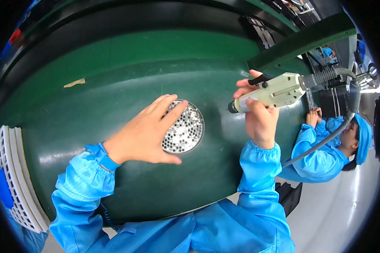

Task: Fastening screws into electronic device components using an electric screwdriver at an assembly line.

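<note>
Presently, left hand (143, 134) spread wide about the left side of a round dish (203, 125) (small parts (184, 131) inside); right hand (261, 120) wrapped around a pale electric screwdriver (278, 90). Beyond the left hand, a tan strip (74, 83); farther off, rightward of the right hand, a co-worker (321, 156).

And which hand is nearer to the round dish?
Left: the left hand overlaps the dish at its left edge; the right hand, holding a power screwdriver, is away to the right.
</note>
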Motion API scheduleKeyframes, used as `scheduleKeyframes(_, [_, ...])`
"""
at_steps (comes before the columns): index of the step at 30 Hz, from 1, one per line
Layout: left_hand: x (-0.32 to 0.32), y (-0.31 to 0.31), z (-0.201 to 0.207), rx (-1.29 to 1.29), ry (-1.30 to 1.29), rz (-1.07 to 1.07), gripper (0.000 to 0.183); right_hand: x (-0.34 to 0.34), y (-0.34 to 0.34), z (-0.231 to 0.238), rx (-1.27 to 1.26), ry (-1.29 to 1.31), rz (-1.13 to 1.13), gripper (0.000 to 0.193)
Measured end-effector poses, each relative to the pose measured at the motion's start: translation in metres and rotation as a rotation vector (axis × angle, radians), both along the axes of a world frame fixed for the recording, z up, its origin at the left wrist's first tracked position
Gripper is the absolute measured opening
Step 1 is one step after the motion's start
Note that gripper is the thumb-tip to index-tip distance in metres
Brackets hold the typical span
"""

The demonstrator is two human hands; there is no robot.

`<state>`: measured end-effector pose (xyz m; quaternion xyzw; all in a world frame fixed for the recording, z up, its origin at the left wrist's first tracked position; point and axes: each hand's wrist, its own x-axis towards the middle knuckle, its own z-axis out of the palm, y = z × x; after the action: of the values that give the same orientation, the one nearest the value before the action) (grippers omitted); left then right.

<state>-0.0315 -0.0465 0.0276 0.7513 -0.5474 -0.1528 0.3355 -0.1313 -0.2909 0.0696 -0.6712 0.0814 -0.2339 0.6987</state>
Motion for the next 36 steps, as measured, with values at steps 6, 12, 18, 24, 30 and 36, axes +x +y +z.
scheduleKeyframes(6, [0.008,-0.005,-0.012,-0.05,-0.037,-0.047,0.112,-0.011,0.001,0.002,0.101,-0.086,0.073,0.06])
scheduleKeyframes(12, [0.016,0.008,-0.012,-0.029,-0.105,0.012,0.109,-0.021,0.038,0.001,0.015,-0.139,0.121,0.049])
scheduleKeyframes(18, [0.021,0.009,-0.019,-0.093,-0.078,0.058,0.096,-0.021,0.058,-0.001,-0.049,-0.149,0.192,0.037])
scheduleKeyframes(24, [0.022,0.013,-0.025,-0.049,-0.035,0.046,0.098,-0.016,0.058,-0.007,-0.111,-0.086,0.256,0.035])
scheduleKeyframes(30, [0.022,0.013,-0.026,-0.057,-0.02,0.055,0.098,-0.013,0.058,-0.009,-0.125,-0.09,0.234,0.034])
scheduleKeyframes(36, [0.022,0.013,-0.025,-0.064,-0.007,0.054,0.098,-0.012,0.056,-0.011,-0.127,-0.09,0.239,0.034])
